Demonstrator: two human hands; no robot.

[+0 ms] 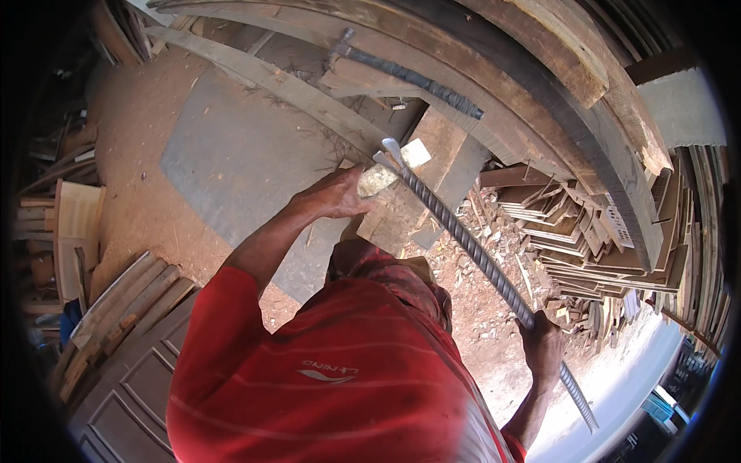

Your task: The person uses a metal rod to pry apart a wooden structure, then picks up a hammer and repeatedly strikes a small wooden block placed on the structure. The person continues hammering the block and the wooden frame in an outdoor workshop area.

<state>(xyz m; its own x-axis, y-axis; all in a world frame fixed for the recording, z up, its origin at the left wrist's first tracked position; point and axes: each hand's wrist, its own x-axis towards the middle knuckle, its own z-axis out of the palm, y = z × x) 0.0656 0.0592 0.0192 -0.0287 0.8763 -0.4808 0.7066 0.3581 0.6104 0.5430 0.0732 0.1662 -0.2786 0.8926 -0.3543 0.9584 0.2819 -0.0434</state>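
Observation:
My right hand (543,343) is wrapped around a long ribbed steel pry bar (471,245), below its middle. The bar slants up to the left, and its forked claw end (392,154) lies across a pale, worn block (377,180) with a whiter end. My left hand (340,193) grips the near left end of that block, fingers partly hidden. Under the block is a wooden board (440,150). A hammer (417,79) with a dark wrapped handle rests on a timber beam beyond the hands.
Thick long timber beams (532,92) arch across the far right. Stacked boards (571,239) stand at the right, above scattered wood chips and rubble (494,285). Planks (127,305) and a brown panelled door (135,386) lie at the left. A grey sheet (231,166) covers the dirt floor.

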